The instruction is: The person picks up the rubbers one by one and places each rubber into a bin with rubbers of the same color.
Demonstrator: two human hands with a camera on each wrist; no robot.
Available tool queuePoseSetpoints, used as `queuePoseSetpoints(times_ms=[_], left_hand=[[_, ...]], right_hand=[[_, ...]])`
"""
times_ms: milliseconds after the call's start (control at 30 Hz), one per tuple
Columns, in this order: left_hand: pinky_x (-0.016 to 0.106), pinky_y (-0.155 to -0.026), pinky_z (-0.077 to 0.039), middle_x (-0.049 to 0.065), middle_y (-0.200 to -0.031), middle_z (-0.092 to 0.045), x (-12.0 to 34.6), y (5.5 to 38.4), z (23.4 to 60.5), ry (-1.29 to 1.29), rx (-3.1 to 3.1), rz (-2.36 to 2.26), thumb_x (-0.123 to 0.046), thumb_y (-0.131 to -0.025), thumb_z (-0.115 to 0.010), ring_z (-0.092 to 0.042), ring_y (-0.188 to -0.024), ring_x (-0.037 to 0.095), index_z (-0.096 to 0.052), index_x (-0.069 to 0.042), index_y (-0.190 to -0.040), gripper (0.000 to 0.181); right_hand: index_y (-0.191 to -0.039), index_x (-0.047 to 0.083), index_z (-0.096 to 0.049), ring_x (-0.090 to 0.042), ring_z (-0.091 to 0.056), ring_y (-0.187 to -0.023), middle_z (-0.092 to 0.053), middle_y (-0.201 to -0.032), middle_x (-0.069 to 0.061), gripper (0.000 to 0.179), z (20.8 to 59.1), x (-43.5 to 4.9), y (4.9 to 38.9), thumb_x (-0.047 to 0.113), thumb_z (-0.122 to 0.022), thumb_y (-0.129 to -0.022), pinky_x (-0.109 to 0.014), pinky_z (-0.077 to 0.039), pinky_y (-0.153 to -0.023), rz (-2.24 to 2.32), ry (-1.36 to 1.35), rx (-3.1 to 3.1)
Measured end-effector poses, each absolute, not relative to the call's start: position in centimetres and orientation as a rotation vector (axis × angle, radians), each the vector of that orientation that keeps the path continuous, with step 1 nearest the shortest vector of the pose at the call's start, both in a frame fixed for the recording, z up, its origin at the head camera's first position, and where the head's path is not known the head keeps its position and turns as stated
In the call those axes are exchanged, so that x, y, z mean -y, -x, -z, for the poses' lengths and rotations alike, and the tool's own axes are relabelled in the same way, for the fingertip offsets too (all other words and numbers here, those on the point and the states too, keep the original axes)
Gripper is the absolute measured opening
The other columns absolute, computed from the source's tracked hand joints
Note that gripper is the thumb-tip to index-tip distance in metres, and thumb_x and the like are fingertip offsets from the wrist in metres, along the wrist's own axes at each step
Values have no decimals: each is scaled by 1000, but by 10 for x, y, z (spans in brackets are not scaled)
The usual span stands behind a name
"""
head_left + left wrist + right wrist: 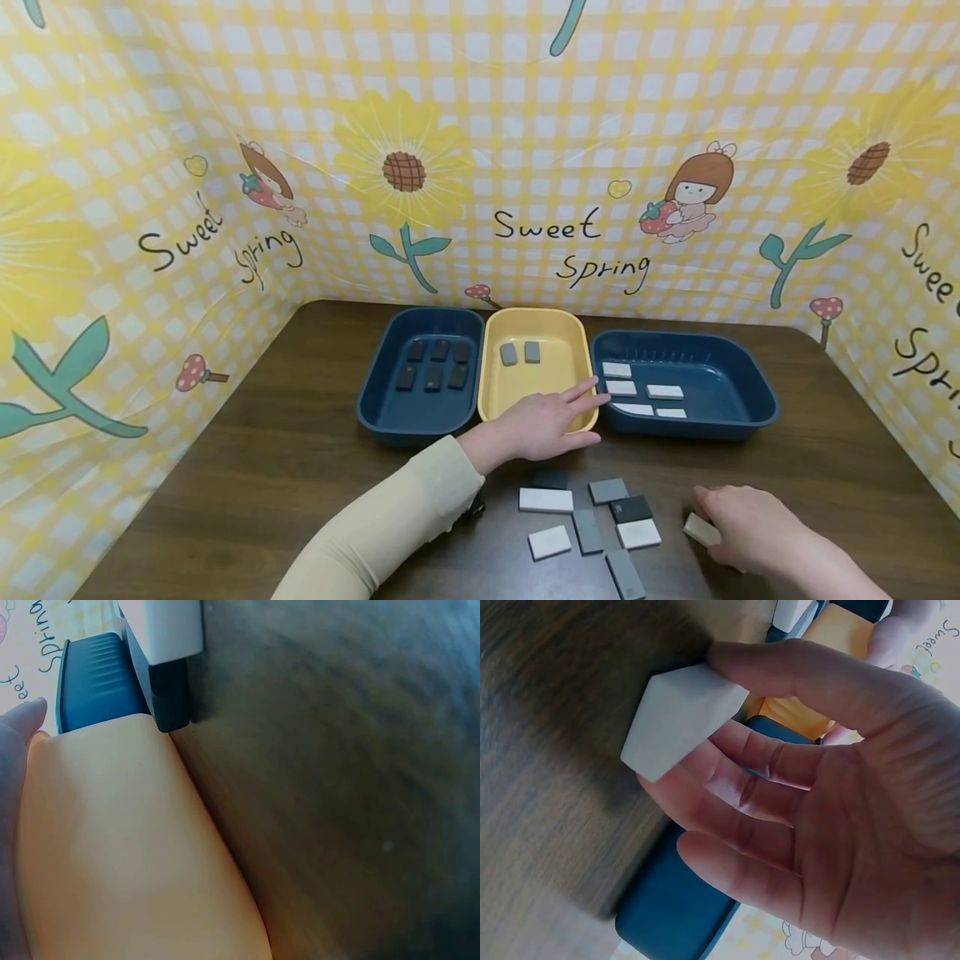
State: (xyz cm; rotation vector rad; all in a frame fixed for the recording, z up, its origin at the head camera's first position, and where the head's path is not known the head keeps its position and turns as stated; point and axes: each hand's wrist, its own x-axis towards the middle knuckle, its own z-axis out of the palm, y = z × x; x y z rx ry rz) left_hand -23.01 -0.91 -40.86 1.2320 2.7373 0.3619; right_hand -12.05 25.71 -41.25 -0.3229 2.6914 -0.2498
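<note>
My right hand (753, 525) pinches a white block (682, 716) between thumb and fingers, low over the table at the right. My left hand (540, 425) reaches over the front right corner of the yellow tray (517, 385), fingers straight and spread, holding nothing. Its fingertips come right up to the near rim of the right blue tray (727, 398). Between the hands lie loose blocks: white (546, 500), grey (588, 531) and black (630, 509). A dark block (477, 504) is partly hidden behind the left sleeve (390, 525).
Three trays stand side by side at the back. Several black blocks (432, 380) sit in the left blue tray (427, 414), two grey blocks (532, 352) in the yellow one, and several white blocks (665, 392) in the right one. A patterned cloth (465, 250) rises behind the table.
</note>
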Motion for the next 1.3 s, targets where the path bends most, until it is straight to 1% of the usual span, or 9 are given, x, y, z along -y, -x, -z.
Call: queuePoseSetpoints(times_ms=[233,433,500,733,933,1133,1300], left_hand=[[31,-98,-44,-7,-161,-14,9,230,409,-1235,-2727,-381,-54,-98,-45,-51,-126,15,-28,-33,-154,62],[30,-96,-45,-6,-161,-14,10,231,408,-1246,-2727,-376,-55,-98,-43,-52,-125,15,-28,-32,-154,62],[30,-95,-45,-6,-161,-14,10,232,408,-1254,-2729,-372,-55,-99,-43,-52,-124,15,-28,-32,-154,62],[29,-95,-45,-8,-161,-14,9,231,409,-1239,-2728,-375,-56,-98,-43,-52,-124,14,-28,-33,-154,62],[29,-96,-45,-6,-161,-15,10,231,409,-1246,-2729,-377,-56,-98,-43,-52,-124,14,-28,-32,-154,62],[29,-95,-45,-5,-161,-16,10,231,409,-1250,-2721,-378,-57,-98,-42,-53,-123,15,-29,-30,-154,63],[28,-93,-46,-5,-161,-15,10,231,408,-1246,-2715,-381,-54,-99,-43,-54,-121,15,-28,-32,-154,62]], right_hand=[[-84,13,-59,-19,-49,-61,-54,-69,2,27,406,-260,122,12,-83,-72,-39,-46,-60,238,348,-2716],[-88,14,-59,-15,-50,-63,-57,-73,5,29,386,-264,125,14,-84,-71,-37,-47,-59,218,386,-2789],[-87,16,-59,-14,-50,-63,-57,-74,5,30,379,-267,126,15,-84,-71,-36,-46,-58,222,401,-2827],[-86,18,-57,-12,-48,-60,-55,-71,8,31,355,-277,127,18,-84,-71,-34,-42,-54,240,447,-2956],[-87,15,-57,-12,-46,-58,-51,-69,8,33,338,-275,134,18,-85,-71,-33,-41,-52,197,493,-3020],[-88,12,-59,-13,-46,-60,-52,-70,6,30,325,-267,149,16,-84,-73,-32,-40,-53,206,551,-3037],[-91,8,-61,-15,-49,-63,-57,-74,3,28,316,-262,167,13,-83,-74,-34,-44,-55,232,579,-3019]])
